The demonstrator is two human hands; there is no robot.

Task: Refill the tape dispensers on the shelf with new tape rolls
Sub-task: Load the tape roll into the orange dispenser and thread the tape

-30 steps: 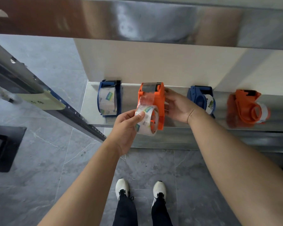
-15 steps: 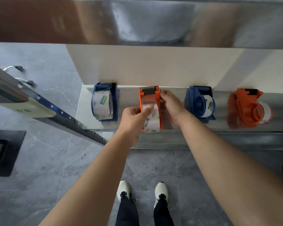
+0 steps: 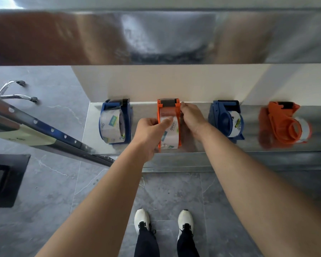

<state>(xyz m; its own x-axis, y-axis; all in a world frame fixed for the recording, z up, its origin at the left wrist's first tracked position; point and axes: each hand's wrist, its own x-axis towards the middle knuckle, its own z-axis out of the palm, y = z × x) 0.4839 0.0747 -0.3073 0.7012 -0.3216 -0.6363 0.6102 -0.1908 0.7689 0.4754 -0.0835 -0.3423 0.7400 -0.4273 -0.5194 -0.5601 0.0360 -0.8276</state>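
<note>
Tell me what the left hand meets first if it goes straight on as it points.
The tape roll in the left orange dispenser: the left hand grips it now. Further on, probably that dispenser's right wall, which the right hand grips.

Likely a stockroom: steel shelf (image 3: 145,112) lined with tape dispensers (image 3: 115,123), grey tiled floor (image 3: 44,191).

Blue and orange alternate along the silver shelf (image 3: 250,127) on my feed.
The middle orange dispenser (image 3: 168,108) carries a clear tape roll (image 3: 171,134) printed with white, green and blue patches and grey lettering. At its 9 o'clock I see the left blue dispenser (image 3: 127,119), at 3 o'clock the right blue dispenser (image 3: 219,117), and beyond that the far orange dispenser (image 3: 280,123). At 6 o'clock the floor (image 3: 44,191) is grey with white veins, the shoes (image 3: 141,218) are white and the trousers (image 3: 146,243) black.
</note>
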